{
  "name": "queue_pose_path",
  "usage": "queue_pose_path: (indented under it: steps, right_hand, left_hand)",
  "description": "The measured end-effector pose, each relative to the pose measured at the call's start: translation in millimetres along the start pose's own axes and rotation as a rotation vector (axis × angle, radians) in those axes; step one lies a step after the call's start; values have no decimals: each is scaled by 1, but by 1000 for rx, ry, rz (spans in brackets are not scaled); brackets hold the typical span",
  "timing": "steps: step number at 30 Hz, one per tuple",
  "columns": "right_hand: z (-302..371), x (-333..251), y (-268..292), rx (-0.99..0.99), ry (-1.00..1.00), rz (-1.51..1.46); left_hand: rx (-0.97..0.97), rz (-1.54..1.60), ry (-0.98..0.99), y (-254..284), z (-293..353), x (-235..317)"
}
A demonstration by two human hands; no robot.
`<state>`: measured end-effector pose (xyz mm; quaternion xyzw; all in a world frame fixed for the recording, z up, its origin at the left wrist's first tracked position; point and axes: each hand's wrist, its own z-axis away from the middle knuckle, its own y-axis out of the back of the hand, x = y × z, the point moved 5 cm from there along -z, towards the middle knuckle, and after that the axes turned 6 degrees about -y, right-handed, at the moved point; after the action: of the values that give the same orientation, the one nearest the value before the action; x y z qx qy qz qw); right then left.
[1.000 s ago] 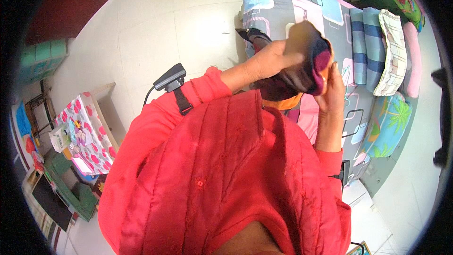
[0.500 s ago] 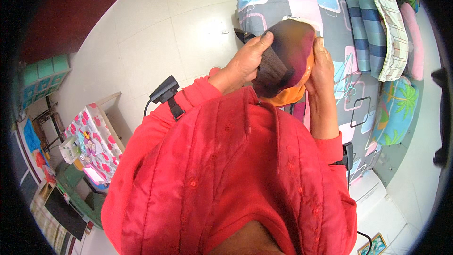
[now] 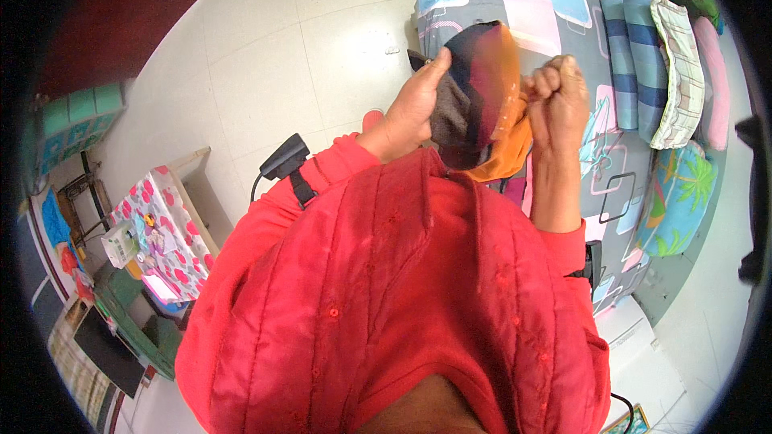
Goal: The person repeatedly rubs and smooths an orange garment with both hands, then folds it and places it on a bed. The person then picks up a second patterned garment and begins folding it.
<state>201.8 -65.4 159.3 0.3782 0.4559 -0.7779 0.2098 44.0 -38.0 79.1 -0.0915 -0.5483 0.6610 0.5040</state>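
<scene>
Gripping the left side of a grey, maroon and orange cloth piece [image 3: 486, 88] with the left hand [image 3: 412, 110], pressing the thumb on top; curling the fingers of the right hand [image 3: 560, 104] beside the orange border, being unable to tell through the blur whether pinching it or only standing next to it. Holding the hands apart, facing each other across the cloth, above the left side of the bed [image 3: 474, 2]. Probably doing best by anchoring firmly with the left thumb, taking the border between fingertips, and drawing evenly without twisting, so as to avoid bunching the layers. Looking outward, finding a light-blue cord [image 3: 593, 149] on the bed, blue striped bedding [image 3: 643, 64], a checked quilt [image 3: 678, 72] and a palm-printed pillow [image 3: 679, 201] along the bed's right side, and seeing a flower-patterned table [image 3: 189, 235] well left of the bed.
</scene>
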Motion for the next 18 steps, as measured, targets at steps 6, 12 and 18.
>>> queue_pose_path:
  steps: [6, 12, 18]
  right_hand:
    - [27, 14, -17, -156, 64, 688]
    - [22, 29, -22, -213, 21, 861]
    - [5, 31, -12, -144, -14, 785]
  left_hand:
    - [-102, 146, -67, 2, -1, 7]
    - [-311, 16, -202, -12, 2, 18]
    - [-102, -115, -258, -4, -2, 33]
